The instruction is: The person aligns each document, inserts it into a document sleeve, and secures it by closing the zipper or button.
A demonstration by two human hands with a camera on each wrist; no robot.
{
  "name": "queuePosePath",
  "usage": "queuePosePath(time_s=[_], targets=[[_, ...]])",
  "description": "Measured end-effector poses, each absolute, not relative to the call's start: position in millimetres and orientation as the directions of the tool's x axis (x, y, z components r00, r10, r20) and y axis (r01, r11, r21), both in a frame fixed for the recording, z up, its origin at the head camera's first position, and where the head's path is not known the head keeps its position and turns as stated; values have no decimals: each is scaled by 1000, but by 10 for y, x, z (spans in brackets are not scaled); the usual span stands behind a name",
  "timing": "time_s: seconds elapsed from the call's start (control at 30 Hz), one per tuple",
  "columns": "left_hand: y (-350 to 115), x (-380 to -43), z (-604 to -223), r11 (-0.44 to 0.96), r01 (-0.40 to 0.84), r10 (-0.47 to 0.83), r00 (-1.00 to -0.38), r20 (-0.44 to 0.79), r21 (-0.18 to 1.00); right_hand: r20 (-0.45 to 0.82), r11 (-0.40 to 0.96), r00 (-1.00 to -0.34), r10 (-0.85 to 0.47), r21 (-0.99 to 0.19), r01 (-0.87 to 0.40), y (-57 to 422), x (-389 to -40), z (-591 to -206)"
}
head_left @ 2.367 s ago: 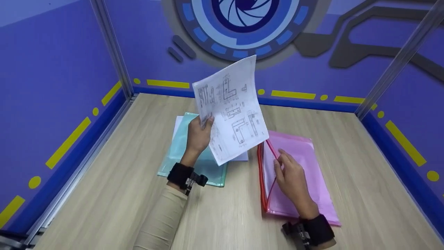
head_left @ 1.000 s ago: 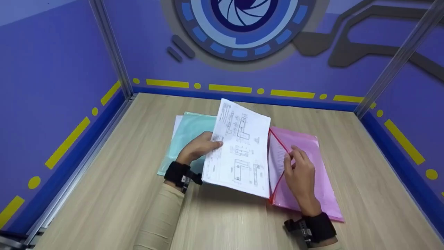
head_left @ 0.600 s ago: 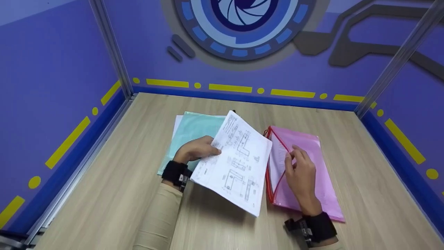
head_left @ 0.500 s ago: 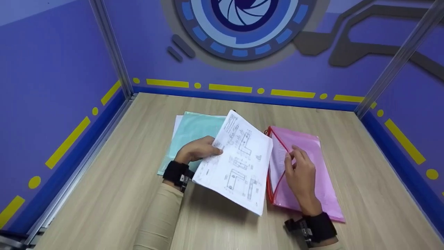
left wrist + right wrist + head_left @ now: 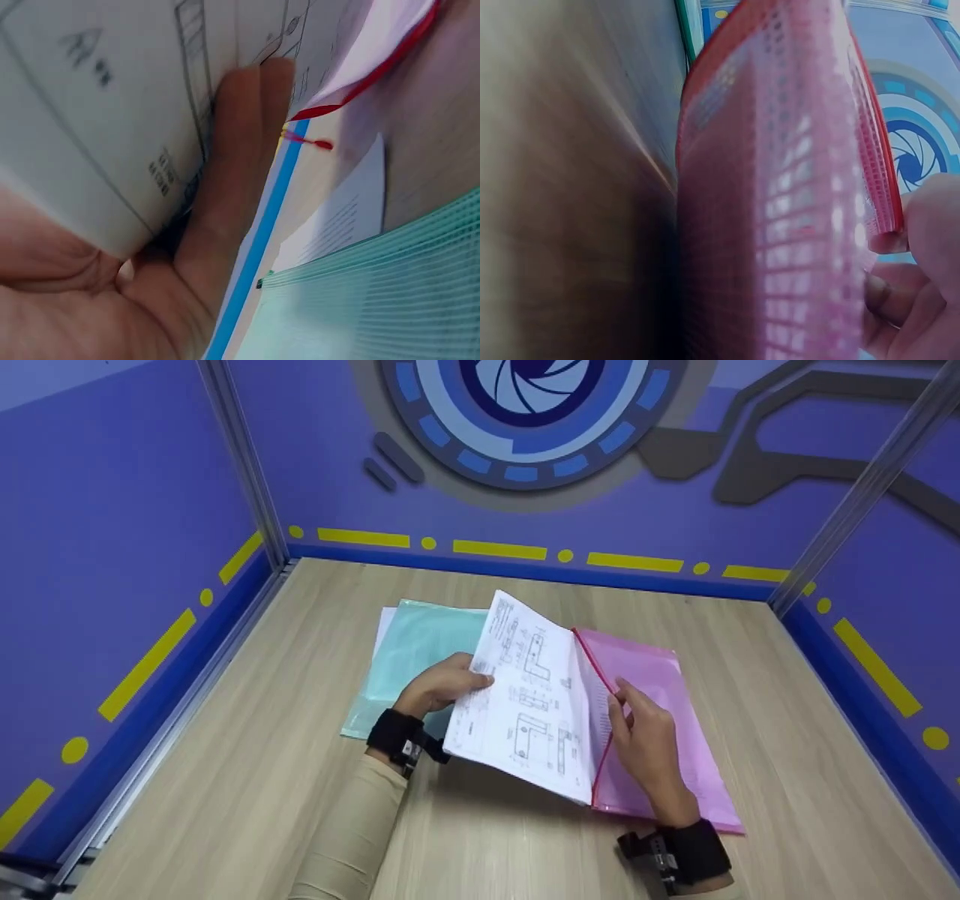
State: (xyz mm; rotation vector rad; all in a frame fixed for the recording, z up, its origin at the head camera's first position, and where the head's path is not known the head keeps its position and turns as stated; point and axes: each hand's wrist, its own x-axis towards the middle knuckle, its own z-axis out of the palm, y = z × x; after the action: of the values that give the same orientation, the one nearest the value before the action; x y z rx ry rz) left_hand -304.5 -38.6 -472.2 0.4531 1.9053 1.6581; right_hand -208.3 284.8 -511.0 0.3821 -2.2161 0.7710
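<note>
My left hand grips a white booklet of papers printed with technical drawings, thumb on top and fingers underneath. In the left wrist view, those fingers lie against a printed page. The booklet's right edge meets the mouth of a pink mesh zip pouch; whether it has passed inside cannot be told. My right hand pinches the pouch's red zipper edge and lifts it. The right wrist view has the raised mesh wall beside the fingertips. White sheets with print show inside the pouch.
A teal mesh zip pouch lies at left on the wooden table, partly under the left hand and booklet, with a white sheet beneath it. Purple panel walls stand on the left, back and right.
The booklet, lowered earlier from a raised position, has shifted right until its edge meets the pouch opening. My right hand keeps pinching the zipper edge and has moved slightly left.
</note>
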Motion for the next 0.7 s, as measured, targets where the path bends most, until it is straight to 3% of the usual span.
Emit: queuePosePath(time_s=[0.37, 0.53, 0.7], targets=[[-282, -3020, -4778, 206, -210, 461, -841, -284, 956, 656, 771, -751, -70, -442, -458, 2835, -2051, -5124], [-247, -3001, -4799, 241, -220, 395, -867, -303, 945, 599, 695, -800, -41, -558, -454, 2820, -2037, -5103], [-252, -2987, -4836, 256, -143, 390, -890, -238, 956, 521, 592, -854, 6, -690, -417, 2817, -2025, -5060]])
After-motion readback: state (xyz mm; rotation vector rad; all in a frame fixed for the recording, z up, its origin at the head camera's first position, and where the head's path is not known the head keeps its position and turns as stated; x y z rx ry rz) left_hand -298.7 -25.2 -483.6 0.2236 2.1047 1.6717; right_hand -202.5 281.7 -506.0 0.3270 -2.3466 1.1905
